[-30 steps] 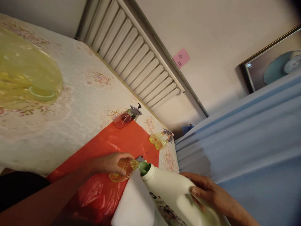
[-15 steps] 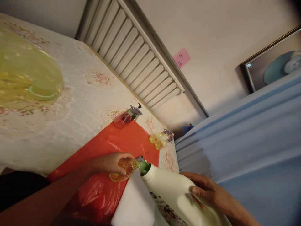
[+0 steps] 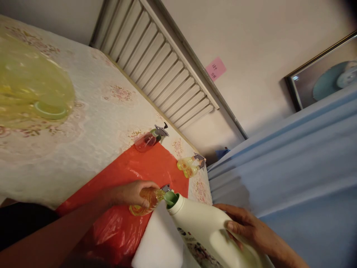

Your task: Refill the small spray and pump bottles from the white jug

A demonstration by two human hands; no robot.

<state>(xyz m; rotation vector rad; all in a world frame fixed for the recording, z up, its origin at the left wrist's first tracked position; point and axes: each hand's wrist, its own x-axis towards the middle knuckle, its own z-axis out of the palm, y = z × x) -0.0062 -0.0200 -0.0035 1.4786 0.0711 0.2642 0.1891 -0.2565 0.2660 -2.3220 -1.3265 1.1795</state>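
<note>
Dim light, pale glare on the red plastic sheet (image 3: pixel 150 165), soft shadow on blue cloth (image 3: pixel 292 163) to its right.

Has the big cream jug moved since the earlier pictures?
No. No visible shift: the jug lies the same way against the red plastic sheet, with the right hand still gripping it.

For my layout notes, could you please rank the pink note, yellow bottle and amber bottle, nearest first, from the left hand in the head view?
1. Amber bottle, gripped in the left hand.
2. Yellow bottle, ahead to the right.
3. Pink note, up on the wall.
</note>
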